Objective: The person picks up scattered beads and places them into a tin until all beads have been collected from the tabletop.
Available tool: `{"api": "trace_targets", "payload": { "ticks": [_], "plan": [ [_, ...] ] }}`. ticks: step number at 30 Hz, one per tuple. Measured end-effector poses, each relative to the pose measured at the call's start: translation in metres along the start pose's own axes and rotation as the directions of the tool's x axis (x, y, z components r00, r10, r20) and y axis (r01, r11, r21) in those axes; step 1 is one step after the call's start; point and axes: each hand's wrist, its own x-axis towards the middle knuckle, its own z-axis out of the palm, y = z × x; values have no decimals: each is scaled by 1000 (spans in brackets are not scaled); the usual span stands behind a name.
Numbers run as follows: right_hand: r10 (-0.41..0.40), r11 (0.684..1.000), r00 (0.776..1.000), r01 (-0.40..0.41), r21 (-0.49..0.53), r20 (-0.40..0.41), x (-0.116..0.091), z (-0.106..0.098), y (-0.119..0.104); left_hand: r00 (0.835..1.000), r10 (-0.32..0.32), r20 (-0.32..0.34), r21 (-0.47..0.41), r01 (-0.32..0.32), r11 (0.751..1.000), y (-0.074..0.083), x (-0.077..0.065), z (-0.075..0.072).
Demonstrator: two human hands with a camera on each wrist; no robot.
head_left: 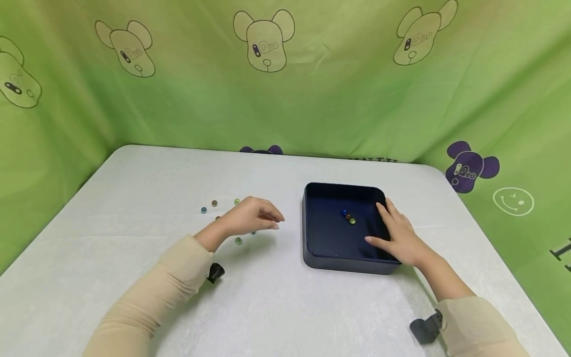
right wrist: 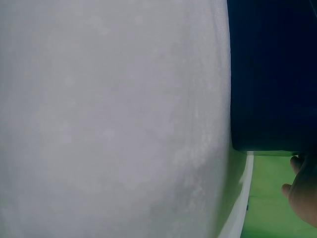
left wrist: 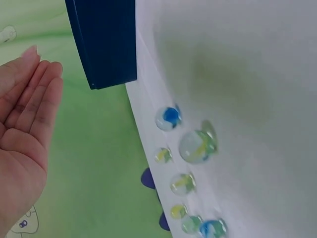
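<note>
Above the white tabletop, my left hand (head_left: 255,215) hovers between loose glass marbles and a dark blue square tin. Its fingers are loosely bent, with a gap to the thumb and nothing visible between them. Marbles with green, blue or brown swirls lie below and left of it, among them a green marble (head_left: 238,241) and a blue marble (head_left: 203,210). My right hand (head_left: 398,238) rests spread over the right rim of the tin (head_left: 352,264), thumb and a fingertip reaching inside. On the tin's floor sit a blue, a brown and a green marble (head_left: 352,221).
A white cloth-covered table (head_left: 267,307) carries everything. Green curtains (head_left: 192,109) with printed bear heads hang behind it and at both sides. Black wrist cameras (head_left: 427,327) are worn at both sleeves.
</note>
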Motion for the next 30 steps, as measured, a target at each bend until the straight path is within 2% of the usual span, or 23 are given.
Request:
{"api": "trace_targets", "payload": {
  "ticks": [7,14,23,30],
  "plan": [
    [3,1000,1000,-3,5,3,0,0,0,998,-48,28,-5,48,999,-9,-11,-6],
    [1,1000,1000,-1,11,4,0,-1,-1,998,-49,30,31,48,998,-19,-24,-11],
    [-5,1000,1000,5,11,4,0,0,-1,993,-111,33,64,109,992,-30,-37,-15],
    [0,1000,1000,-1,16,9,0,-1,-2,980,-186,64,63,182,981,-35,-44,-18]
  ]
}}
